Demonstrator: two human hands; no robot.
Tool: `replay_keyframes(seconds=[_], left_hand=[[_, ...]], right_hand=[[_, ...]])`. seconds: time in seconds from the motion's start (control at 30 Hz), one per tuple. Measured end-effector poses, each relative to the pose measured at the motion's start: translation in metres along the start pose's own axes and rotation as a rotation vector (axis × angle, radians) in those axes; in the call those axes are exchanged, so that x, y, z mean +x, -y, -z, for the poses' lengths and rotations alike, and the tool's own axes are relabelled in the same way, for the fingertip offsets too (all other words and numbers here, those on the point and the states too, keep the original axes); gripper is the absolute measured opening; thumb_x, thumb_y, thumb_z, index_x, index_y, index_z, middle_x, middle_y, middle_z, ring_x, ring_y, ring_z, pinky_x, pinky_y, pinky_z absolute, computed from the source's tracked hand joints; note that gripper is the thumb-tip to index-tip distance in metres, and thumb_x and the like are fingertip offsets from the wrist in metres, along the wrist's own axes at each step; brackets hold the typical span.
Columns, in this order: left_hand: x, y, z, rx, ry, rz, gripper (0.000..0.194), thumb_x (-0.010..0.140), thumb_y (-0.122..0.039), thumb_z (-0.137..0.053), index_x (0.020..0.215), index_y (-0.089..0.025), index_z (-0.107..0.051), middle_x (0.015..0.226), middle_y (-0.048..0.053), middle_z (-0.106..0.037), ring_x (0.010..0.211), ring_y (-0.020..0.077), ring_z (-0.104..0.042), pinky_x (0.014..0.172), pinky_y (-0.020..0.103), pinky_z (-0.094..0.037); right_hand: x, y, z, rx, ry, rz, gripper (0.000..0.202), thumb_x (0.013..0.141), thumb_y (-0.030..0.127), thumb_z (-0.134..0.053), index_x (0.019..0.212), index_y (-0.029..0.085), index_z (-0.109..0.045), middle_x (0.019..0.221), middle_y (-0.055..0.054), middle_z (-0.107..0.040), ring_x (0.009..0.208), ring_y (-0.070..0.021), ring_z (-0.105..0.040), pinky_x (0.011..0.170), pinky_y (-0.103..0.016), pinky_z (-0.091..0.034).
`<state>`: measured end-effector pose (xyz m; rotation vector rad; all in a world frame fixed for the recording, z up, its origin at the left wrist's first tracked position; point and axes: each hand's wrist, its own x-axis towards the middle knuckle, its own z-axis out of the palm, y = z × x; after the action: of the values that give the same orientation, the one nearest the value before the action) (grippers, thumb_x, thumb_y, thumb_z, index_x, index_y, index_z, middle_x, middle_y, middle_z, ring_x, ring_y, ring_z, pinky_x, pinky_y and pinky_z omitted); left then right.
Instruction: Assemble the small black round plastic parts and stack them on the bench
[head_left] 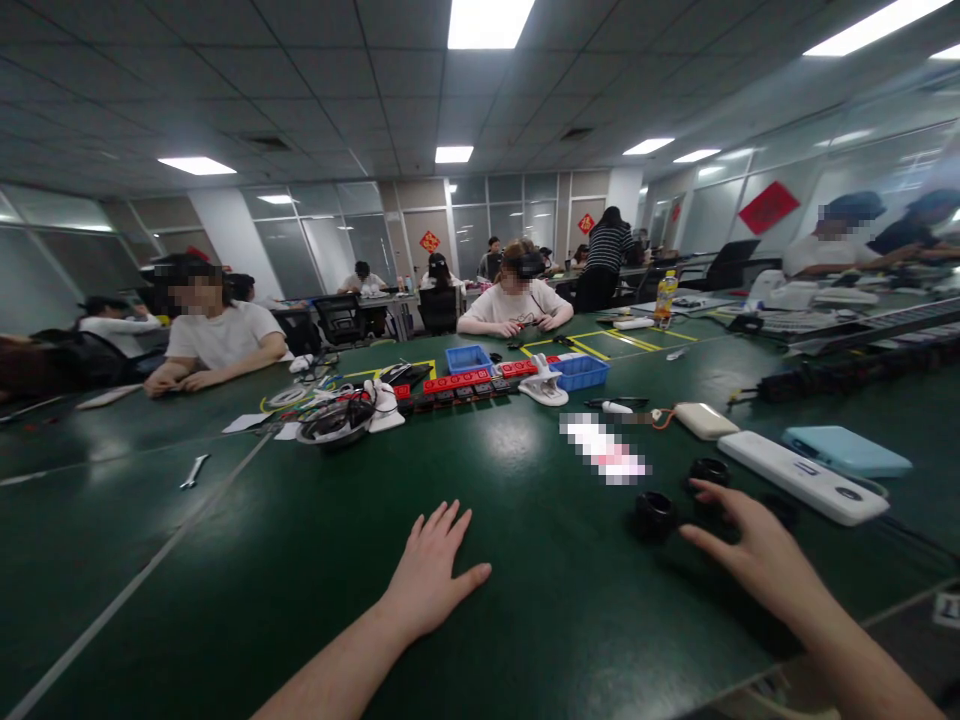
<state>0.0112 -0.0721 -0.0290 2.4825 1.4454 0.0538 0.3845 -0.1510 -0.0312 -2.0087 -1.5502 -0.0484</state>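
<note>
My left hand (431,580) lies palm down on the green table (300,580), fingers spread and holding nothing. At the right, my right hand (750,550) is held over the table with thumb and forefinger apart. Just left of those fingertips sits a round black object (655,515). A second black round object (708,472) is right behind the forefinger tip. Another dark object, partly hidden, lies behind the right hand.
A white power bank (802,476), a teal case (847,450) and a cream block (705,420) lie at the right. Farther back are red strips (480,380), blue bins (581,372) and coiled cables (334,420). A wrench (194,471) lies left. People sit across the table.
</note>
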Motion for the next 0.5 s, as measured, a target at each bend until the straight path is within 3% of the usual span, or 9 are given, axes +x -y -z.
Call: replay_keyframes(seconds=[0.07,0.1,0.17,0.23,0.3,0.4,0.5], left_hand=[[0.000,0.000,0.000,0.000,-0.004,-0.002,0.072,0.072,-0.066,-0.024,0.130,-0.024,-0.017,0.139,0.003,-0.012,0.126,0.0237,-0.008,0.101,0.046,-0.011],[0.000,0.000,0.000,-0.001,-0.006,-0.005,0.072,0.072,-0.066,-0.024,0.130,-0.025,-0.017,0.138,0.002,-0.012,0.126,0.0235,-0.008,0.102,0.046,-0.011],[0.000,0.000,0.001,0.002,-0.013,-0.006,0.072,0.072,-0.066,-0.025,0.130,-0.025,-0.018,0.138,0.002,-0.013,0.126,0.0236,-0.009,0.102,0.046,-0.011],[0.001,0.000,0.000,0.010,-0.016,-0.005,0.072,0.072,-0.065,-0.025,0.130,-0.023,-0.019,0.138,0.003,-0.014,0.126,0.0240,-0.009,0.101,0.046,-0.011],[0.001,0.000,0.000,0.014,-0.014,-0.003,0.072,0.072,-0.065,-0.026,0.130,-0.023,-0.019,0.138,0.004,-0.014,0.126,0.0242,-0.009,0.101,0.046,-0.011],[0.001,0.000,0.000,0.012,-0.017,-0.008,0.071,0.072,-0.064,-0.025,0.130,-0.023,-0.019,0.138,0.003,-0.014,0.126,0.0238,-0.009,0.101,0.046,-0.011],[0.001,0.001,-0.001,0.007,-0.021,-0.007,0.071,0.072,-0.065,-0.025,0.130,-0.024,-0.019,0.138,0.003,-0.014,0.126,0.0240,-0.009,0.101,0.046,-0.011]], right_hand=[[0.003,-0.023,0.015,-0.120,-0.177,-0.248,0.052,0.075,0.052,-0.026,0.102,0.016,-0.051,0.095,-0.012,-0.058,0.082,-0.0272,-0.055,0.065,-0.036,-0.045],[0.006,-0.035,0.021,-0.220,-0.165,-0.307,0.054,0.076,0.051,-0.024,0.102,0.012,-0.051,0.095,-0.016,-0.057,0.084,-0.0295,-0.054,0.066,-0.037,-0.044],[0.011,-0.056,0.026,-0.346,-0.072,-0.253,0.058,0.073,0.050,-0.031,0.106,0.006,-0.048,0.100,-0.021,-0.055,0.094,-0.0326,-0.051,0.075,-0.039,-0.041],[0.015,-0.068,0.026,-0.367,0.077,-0.189,0.055,0.071,0.051,-0.035,0.101,0.007,-0.051,0.101,-0.021,-0.055,0.096,-0.0317,-0.051,0.078,-0.037,-0.040],[0.016,-0.070,0.025,-0.354,0.156,-0.228,0.051,0.071,0.052,-0.034,0.092,0.010,-0.056,0.097,-0.020,-0.057,0.090,-0.0319,-0.054,0.073,-0.037,-0.042],[0.014,-0.064,0.024,-0.264,0.086,-0.412,0.049,0.070,0.050,-0.036,0.093,0.012,-0.056,0.089,-0.020,-0.059,0.081,-0.0349,-0.057,0.065,-0.040,-0.044],[0.012,-0.057,0.020,0.154,-0.107,-0.491,0.045,0.067,0.042,-0.042,0.105,0.016,-0.047,0.084,-0.014,-0.061,0.074,-0.0303,-0.060,0.063,-0.039,-0.047]])
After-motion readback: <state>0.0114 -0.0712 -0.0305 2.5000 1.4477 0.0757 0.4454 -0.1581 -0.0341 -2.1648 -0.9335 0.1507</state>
